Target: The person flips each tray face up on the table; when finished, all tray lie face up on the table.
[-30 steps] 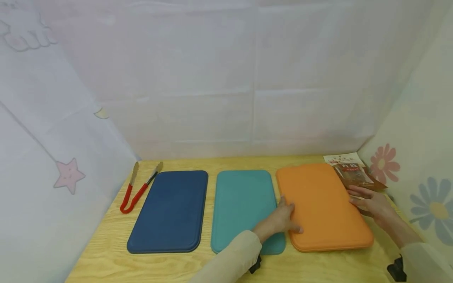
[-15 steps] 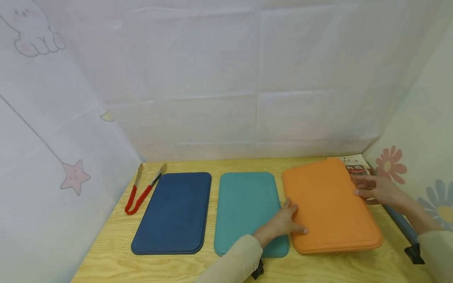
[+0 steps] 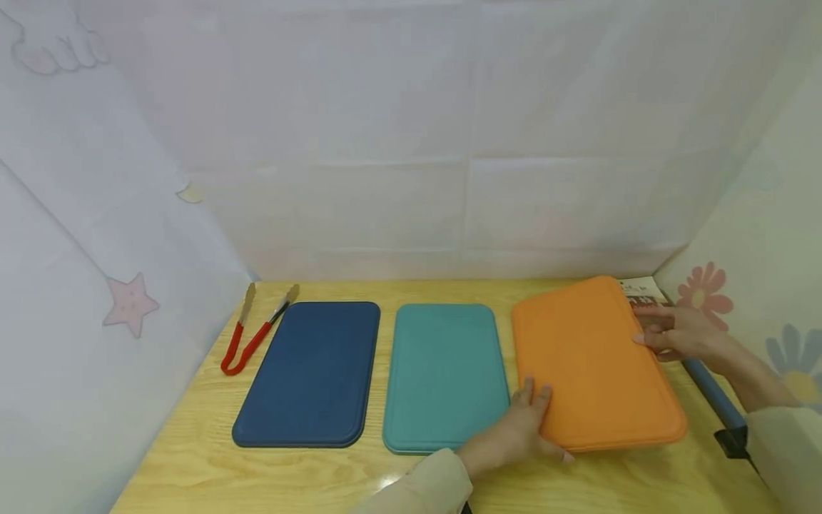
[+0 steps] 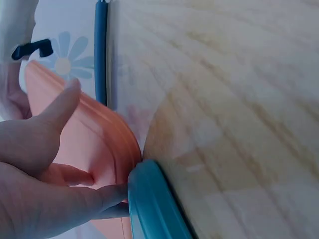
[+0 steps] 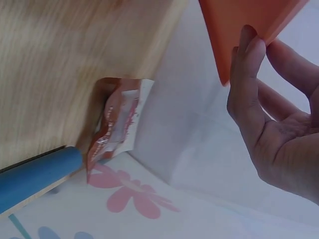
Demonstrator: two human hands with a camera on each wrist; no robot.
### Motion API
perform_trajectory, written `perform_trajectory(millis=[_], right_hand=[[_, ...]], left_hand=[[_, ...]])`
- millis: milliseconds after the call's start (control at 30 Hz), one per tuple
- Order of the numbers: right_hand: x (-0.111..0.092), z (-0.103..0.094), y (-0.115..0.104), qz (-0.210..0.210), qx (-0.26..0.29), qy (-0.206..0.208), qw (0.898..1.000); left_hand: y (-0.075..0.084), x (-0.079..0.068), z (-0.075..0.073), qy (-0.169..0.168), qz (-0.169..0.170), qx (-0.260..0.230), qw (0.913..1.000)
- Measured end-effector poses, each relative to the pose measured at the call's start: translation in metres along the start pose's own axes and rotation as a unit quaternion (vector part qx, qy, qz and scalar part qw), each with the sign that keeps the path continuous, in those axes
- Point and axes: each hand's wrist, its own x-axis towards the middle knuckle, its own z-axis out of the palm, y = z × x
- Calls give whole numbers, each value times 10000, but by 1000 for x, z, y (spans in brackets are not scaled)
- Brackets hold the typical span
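My right hand (image 3: 690, 337) is at the far half of the right edge of the orange board (image 3: 597, 364), palm turned inward, wrist well out to the side. I pinch that edge between thumb and bent fingers, the grip closed to the thickness of the rim. On this side the board stands raised off the table (image 3: 270, 478), so it sits tilted.

My left hand (image 3: 510, 437) reaches in low across the near-left corner. Its fingers are spread and fairly straight, tips against the board's face and left edge, thumb stretched along the near edge; it touches rather than clenches.

The teal board (image 3: 446, 375) lies just beside those fingers. Near my right hand are a packet (image 5: 117, 117) and a blue rod (image 3: 709, 389).
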Motion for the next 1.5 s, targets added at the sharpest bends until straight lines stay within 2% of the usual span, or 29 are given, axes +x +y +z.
perform_trajectory(millis=[133,267,400,600,733,833,1033,1167,1233,1500], right_hand=[[-4,0,-7,-49,85,22,9999],[-7,1,-14,-219,290,98,9993],[-8,-3,-22,-301,468,157,9983],[-4,-3,-33,-293,789,217,9962],[0,1,-40,-384,1365,272,9895],[4,4,-50,-385,1822,305,9820],[11,12,-75,-392,2043,330,9776],[18,19,-93,-559,2108,344,9753],[22,23,-100,-652,2093,405,9748],[29,42,-120,-819,2011,497,9749]], left_hand=[[4,-6,5,121,126,394,9991],[7,-9,8,122,410,413,9982],[10,-11,5,188,596,353,9974],[15,-17,2,343,365,-193,9986],[16,-21,4,515,279,-417,9974],[16,-21,5,777,414,-472,9950],[20,-26,6,1427,964,-327,9845],[25,-31,4,1714,1416,-286,9745],[28,-32,1,1794,1506,-423,9712],[37,-42,-18,1664,1081,-1360,9706]])
